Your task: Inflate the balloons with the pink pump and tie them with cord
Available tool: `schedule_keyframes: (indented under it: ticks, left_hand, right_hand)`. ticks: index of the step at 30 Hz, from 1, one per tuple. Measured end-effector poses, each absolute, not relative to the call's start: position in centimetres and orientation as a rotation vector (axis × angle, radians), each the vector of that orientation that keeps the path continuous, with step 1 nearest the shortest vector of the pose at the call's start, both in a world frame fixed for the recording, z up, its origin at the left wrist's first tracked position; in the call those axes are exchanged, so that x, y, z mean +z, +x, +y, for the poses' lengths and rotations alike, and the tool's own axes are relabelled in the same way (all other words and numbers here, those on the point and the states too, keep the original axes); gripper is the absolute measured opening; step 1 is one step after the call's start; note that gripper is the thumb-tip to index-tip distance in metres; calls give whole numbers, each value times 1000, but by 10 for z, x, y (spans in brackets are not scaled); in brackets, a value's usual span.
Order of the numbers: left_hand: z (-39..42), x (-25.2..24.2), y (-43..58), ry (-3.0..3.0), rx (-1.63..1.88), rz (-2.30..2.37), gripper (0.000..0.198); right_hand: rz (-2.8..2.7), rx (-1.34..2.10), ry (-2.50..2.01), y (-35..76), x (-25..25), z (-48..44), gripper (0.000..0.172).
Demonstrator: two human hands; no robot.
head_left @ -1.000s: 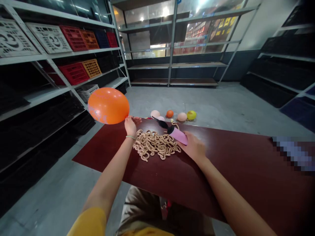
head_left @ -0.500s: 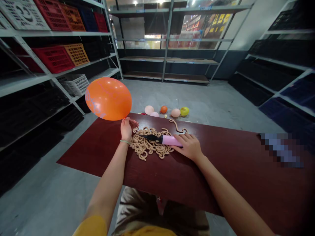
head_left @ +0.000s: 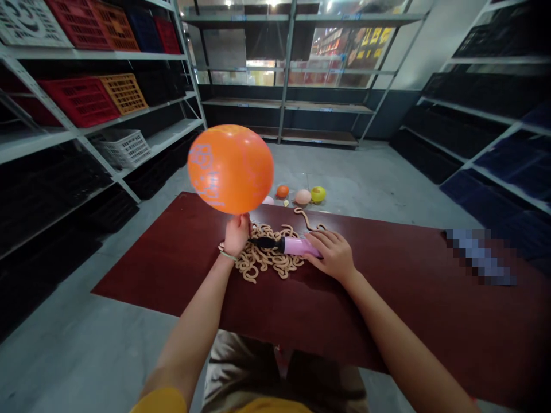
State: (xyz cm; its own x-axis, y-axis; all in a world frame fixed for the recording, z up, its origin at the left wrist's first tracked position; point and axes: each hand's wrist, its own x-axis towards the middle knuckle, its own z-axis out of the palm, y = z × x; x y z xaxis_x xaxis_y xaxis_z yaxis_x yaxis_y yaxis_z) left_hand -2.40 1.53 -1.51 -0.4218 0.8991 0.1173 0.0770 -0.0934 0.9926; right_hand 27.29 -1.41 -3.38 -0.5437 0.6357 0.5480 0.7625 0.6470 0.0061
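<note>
An inflated orange balloon (head_left: 232,169) with purple printed figures stands above the table, its neck pinched in the fingers of my left hand (head_left: 237,234). My right hand (head_left: 333,252) lies over the rear end of a pink hand balloon pump (head_left: 297,246), fingers wrapped on its barrel. The pump's black nozzle (head_left: 263,242) points left, close to my left hand. Beneath the pump spreads a pile of tan, worm-like curled strips (head_left: 252,267); their exact kind is unclear. One loose strip (head_left: 302,214) lies beyond the pile.
The dark red table (head_left: 275,304) spans the front, with a blurred-out object (head_left: 480,258) at its right. Small balloons, orange (head_left: 282,191), pale pink (head_left: 302,197) and yellow (head_left: 318,194), sit on the floor beyond. Shelves with crates (head_left: 80,102) line the left.
My left hand has moved right with the orange balloon, and its fingers have closed up more around the neck. My right hand and the pump have stayed nearly still.
</note>
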Motion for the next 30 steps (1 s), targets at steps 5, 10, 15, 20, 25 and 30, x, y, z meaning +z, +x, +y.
schedule_keyframes:
  ticks: [5,10,15,20,25,30]
  left_hand:
    - [7,-7,-19,1792,976,2001,23]
    - [3,-3,-17,2122,575,2072,29]
    - [3,-7,-15,2255,503,1996,34]
    - [4,-9,-13,2288,495,1972,35]
    - [5,-9,-12,2276,519,1995,33]
    - [3,-5,-12,2192,533,2043,35]
  right_hand:
    - [-2252,-446,-971,270,-21,-17,27]
    - [-2403,-681,-738,228,30,-18,44]
    - [-2706,-732,-626,173,65,4,63]
    - [-2760,-794,-659,154,59,23,54]
    - [-2712,-826,-737,150,54,31,44]
    - [-2714,-856,-701,142,51,43,40]
